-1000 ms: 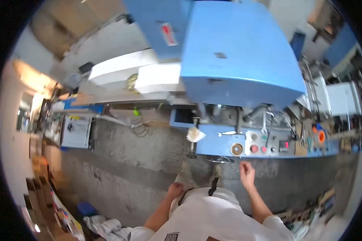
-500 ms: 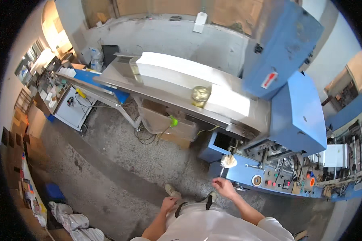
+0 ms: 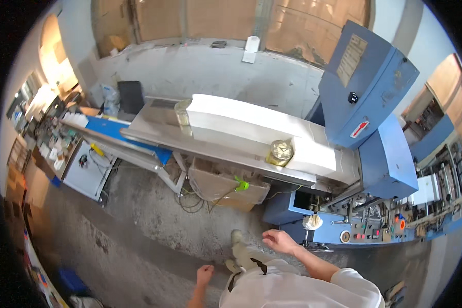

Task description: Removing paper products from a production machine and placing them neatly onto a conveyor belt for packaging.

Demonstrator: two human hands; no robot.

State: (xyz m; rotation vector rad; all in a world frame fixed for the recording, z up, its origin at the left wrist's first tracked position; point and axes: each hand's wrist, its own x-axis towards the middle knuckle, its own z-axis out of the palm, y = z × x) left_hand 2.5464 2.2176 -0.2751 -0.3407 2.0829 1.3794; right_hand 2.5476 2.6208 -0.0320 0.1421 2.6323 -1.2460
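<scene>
My left hand (image 3: 205, 274) hangs low beside my legs over the concrete floor. Its fingers are curled in and nothing shows in them. My right hand (image 3: 281, 241) is in front of my body, just left of the blue machine's front panel. Its fingers are loosely bent and somewhat apart, with nothing visible between them. Closest to it is a whitish cloth-like bundle (image 3: 312, 222) on top of a dark upright handle, which the hand does not touch. Beyond, a long row of white paper (image 3: 241, 117) lies on a metal table, with a shiny yellowish see-through block (image 3: 280, 153) against it.
The blue machine (image 3: 390, 164) with buttons and levers stands at the right. Under the metal table (image 3: 215, 146) are a plastic-wrapped carton (image 3: 223, 182) and loose cables (image 3: 192, 205). A white cabinet (image 3: 90, 169) stands at the left, a blue bin (image 3: 71, 284) at lower left.
The view has shifted, so the table and machine sit further right and lower. My legs have stepped, and my left hand has swung lower. My right hand remains away from the machine.
</scene>
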